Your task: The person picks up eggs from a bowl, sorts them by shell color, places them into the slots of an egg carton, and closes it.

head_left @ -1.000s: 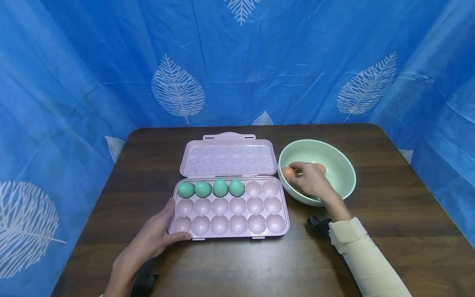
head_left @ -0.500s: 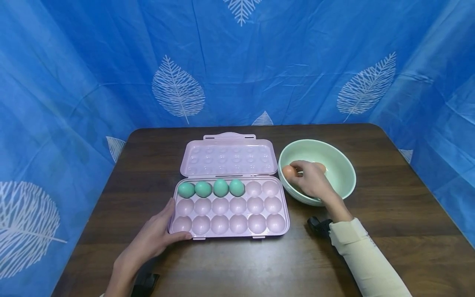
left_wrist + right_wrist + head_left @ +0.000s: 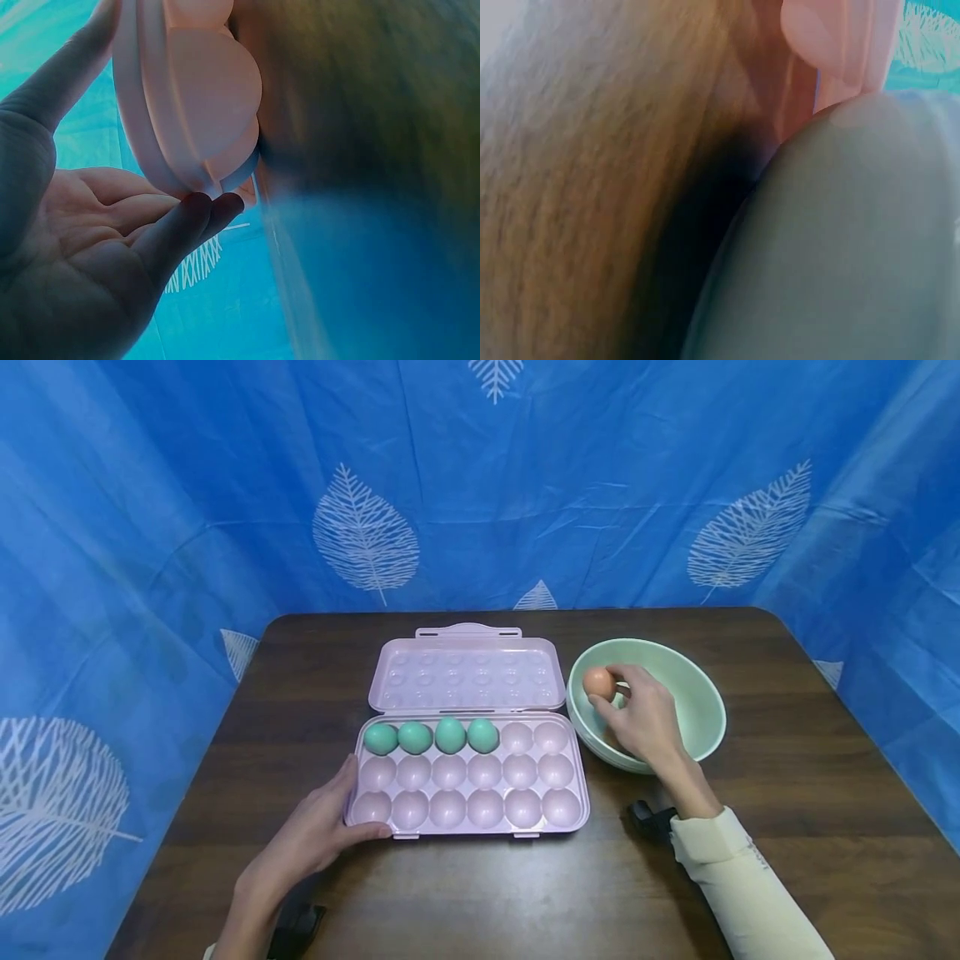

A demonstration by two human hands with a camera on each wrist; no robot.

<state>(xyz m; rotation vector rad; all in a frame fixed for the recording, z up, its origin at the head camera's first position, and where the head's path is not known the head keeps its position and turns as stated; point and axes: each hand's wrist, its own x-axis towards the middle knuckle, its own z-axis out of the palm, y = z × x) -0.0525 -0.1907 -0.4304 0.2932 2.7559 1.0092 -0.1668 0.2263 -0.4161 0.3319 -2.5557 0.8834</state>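
Between thumb and fingers, my right hand (image 3: 643, 714) holds a brown egg (image 3: 598, 683) over the left part of a pale green bowl (image 3: 693, 693). In the right wrist view the bowl's outer wall (image 3: 847, 240) fills much of the picture, and that hand is hidden. My left hand (image 3: 315, 827) grips the near left corner of a pink egg box (image 3: 485, 808), thumb on the front edge and fingers along the side. The left wrist view shows those fingertips (image 3: 196, 206) right at its rim. Several green eggs (image 3: 450, 736) sit in the back row, filling it from the left.
The egg box's lid (image 3: 468, 672) lies open toward the back, close beside the bowl. Everything stands on a dark wooden table (image 3: 480, 902). A blue curtain (image 3: 570, 485) with white leaf prints hangs behind the table's far edge.
My right hand has lifted the brown egg from inside the bowl to near rim height. My left hand still grips the egg box corner. The whole head view has shifted slightly.
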